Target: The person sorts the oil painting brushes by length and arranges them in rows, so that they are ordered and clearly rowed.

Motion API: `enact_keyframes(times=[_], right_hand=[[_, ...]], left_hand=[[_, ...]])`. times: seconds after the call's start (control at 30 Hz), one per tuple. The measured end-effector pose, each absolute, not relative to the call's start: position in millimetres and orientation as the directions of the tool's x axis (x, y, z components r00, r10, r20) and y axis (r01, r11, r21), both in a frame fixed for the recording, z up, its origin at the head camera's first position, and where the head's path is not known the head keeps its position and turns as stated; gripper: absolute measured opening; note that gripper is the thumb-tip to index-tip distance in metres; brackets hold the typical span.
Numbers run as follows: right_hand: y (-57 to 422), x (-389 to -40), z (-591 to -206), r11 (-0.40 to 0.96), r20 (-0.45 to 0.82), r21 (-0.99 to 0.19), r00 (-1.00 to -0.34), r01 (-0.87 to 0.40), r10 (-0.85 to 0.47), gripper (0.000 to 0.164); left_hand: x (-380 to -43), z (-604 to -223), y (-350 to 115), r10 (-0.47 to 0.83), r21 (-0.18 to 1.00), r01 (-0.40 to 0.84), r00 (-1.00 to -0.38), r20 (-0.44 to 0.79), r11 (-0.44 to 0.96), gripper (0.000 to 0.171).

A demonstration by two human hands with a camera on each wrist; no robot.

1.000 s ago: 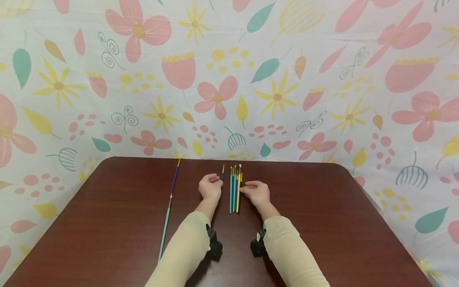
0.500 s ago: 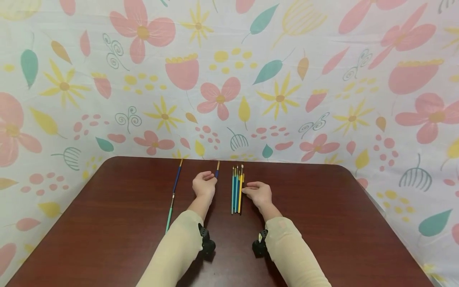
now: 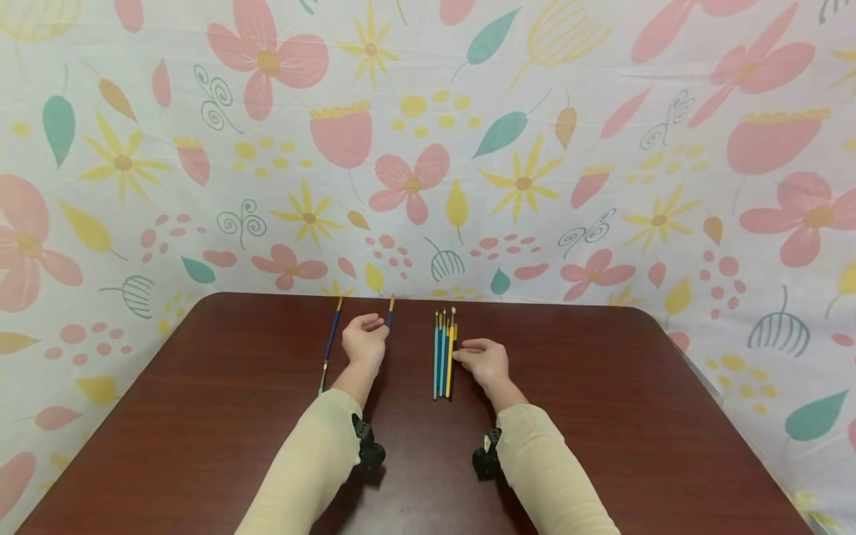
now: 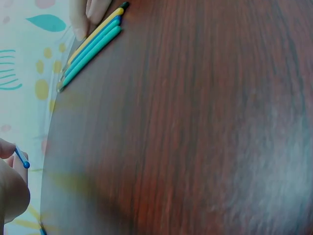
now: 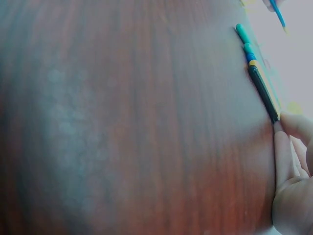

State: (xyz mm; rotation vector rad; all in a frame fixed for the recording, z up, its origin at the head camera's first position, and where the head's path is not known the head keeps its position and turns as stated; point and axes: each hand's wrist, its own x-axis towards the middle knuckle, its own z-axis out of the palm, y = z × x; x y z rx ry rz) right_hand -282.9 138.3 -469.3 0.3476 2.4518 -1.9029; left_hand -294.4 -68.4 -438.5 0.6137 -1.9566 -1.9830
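Observation:
In the head view, my left hand (image 3: pixel 364 340) pinches a dark blue paintbrush (image 3: pixel 390 312) with a tan tip, left of the row. The left wrist view shows the rounded end of its blue handle (image 4: pixel 25 163) at the fingertips. My right hand (image 3: pixel 484 360) is at the right side of a row of several paintbrushes, thumb and finger meeting on the outermost black paintbrush (image 5: pixel 263 93). Beside that lie a yellow paintbrush (image 3: pixel 449 368) and several teal and blue paintbrushes (image 3: pixel 436 364). The fingers partly hide the black one.
On the left, a blue paintbrush (image 3: pixel 332 334) lies end to end with a green paintbrush (image 3: pixel 322 380), whose lower part my left sleeve hides. The dark wooden table (image 3: pixel 602 416) ends at a flower-patterned cloth (image 3: pixel 428 111).
My left hand has moved left with the blue paintbrush, away from the row. My right hand has stayed at the row's right side. The view has shifted slightly.

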Motion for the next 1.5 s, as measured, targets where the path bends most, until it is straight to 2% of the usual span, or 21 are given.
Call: enact_keyframes(times=[0.33, 0.73, 1.2, 1.5], right_hand=[[138, -283, -470, 0.223, -0.148, -0.957, -0.975, 0.184, 0.168, 0.034], [138, -283, -471, 0.225, -0.144, -0.957, -0.974, 0.182, 0.176, 0.033], [137, -284, -468, 0.229, -0.151, -0.955, -0.973, 0.189, 0.173, 0.034], [138, -283, -468, 0.230, -0.155, -0.954, -0.974, 0.191, 0.165, 0.034]], left_hand=[[-294, -434, -88, -0.490, 0.995, -0.098, -0.867, -0.090, -0.009, 0.032], [-299, -433, -118, -0.557, 0.993, -0.111, -0.822, -0.114, -0.040, 0.034], [-307, -436, -153, -0.603, 0.991, -0.133, -0.792, -0.096, 0.016, 0.037], [-310, -443, -163, -0.609, 0.986, -0.165, -0.779, -0.147, -0.026, 0.038]])
